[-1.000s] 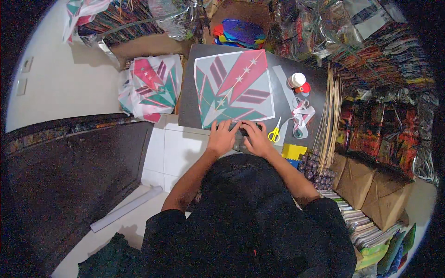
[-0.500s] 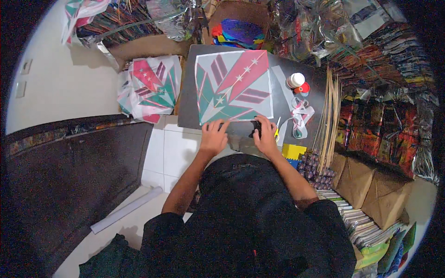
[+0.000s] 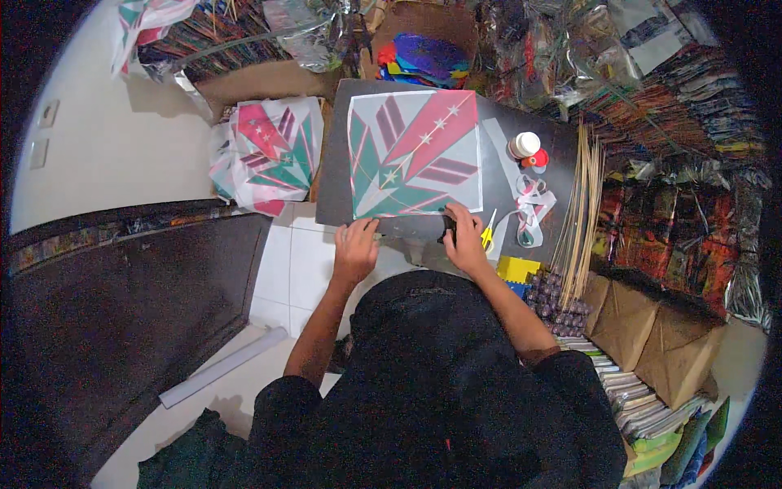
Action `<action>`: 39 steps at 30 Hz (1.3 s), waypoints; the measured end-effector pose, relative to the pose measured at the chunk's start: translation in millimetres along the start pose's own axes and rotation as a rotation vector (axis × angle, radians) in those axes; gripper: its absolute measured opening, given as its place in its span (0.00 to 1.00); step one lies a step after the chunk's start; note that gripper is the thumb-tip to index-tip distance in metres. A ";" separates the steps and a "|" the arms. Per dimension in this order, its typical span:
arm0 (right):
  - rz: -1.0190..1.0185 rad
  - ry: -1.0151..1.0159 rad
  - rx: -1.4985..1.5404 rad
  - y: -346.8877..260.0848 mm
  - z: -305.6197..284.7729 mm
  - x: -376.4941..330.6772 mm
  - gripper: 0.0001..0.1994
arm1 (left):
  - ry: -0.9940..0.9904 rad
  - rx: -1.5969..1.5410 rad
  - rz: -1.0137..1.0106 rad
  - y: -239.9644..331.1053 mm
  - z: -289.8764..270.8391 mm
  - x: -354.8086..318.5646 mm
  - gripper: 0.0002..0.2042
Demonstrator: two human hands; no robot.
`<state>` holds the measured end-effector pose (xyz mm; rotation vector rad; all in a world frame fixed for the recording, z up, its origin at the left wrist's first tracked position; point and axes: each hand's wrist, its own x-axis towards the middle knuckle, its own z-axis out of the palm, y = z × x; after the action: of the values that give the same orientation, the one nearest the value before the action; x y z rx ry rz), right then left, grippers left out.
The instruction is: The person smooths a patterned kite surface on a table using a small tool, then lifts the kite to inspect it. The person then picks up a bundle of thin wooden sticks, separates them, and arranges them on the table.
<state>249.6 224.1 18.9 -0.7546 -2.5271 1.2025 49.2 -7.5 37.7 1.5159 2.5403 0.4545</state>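
A square kite point(image 3: 458, 155) with red, green and grey panels, white stars and a thin stick along its diagonal lies flat on the dark table point(image 3: 334, 163). My left hand point(image 3: 356, 251) is at the table's near edge, just below the kite's near left corner, fingers stretched forward and apparently holding nothing. At the kite's near right corner is my right hand point(image 3: 466, 240), its fingertips by the margin. Between its thumb and fingers shows a small black thing, mostly hidden. A yellow-handled pointed tool point(image 3: 487, 237) lies just right of that hand.
On the table's right are a white-capped jar point(image 3: 526, 145), a red round item point(image 3: 536, 159), curled strips point(image 3: 533, 208) and thin bamboo sticks point(image 3: 582, 212). More printed sheets point(image 3: 273, 155) lie at left. Wrapped stacks point(image 3: 652, 114) crowd the back and right. A white roll point(image 3: 224, 367) lies on the floor.
My left hand has drawn back from the kite's near edge, toward me and a little left. My right hand stays near the right corner; less of the black thing shows.
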 end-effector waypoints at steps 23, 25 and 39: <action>-0.047 0.051 0.006 1.5 3.8 3.5 0.31 | -0.084 0.109 0.057 20.6 12.0 20.6 0.33; -0.086 0.015 0.034 -1.7 8.2 7.0 0.31 | -0.089 0.113 0.058 20.5 13.1 20.9 0.33; -0.137 -0.268 0.033 -23.9 29.9 23.6 0.37 | -0.099 0.142 -0.043 6.1 12.5 7.8 0.31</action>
<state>208.9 205.0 18.5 -0.4276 -2.7098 1.3748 54.0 4.3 28.1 1.4860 2.5698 0.1924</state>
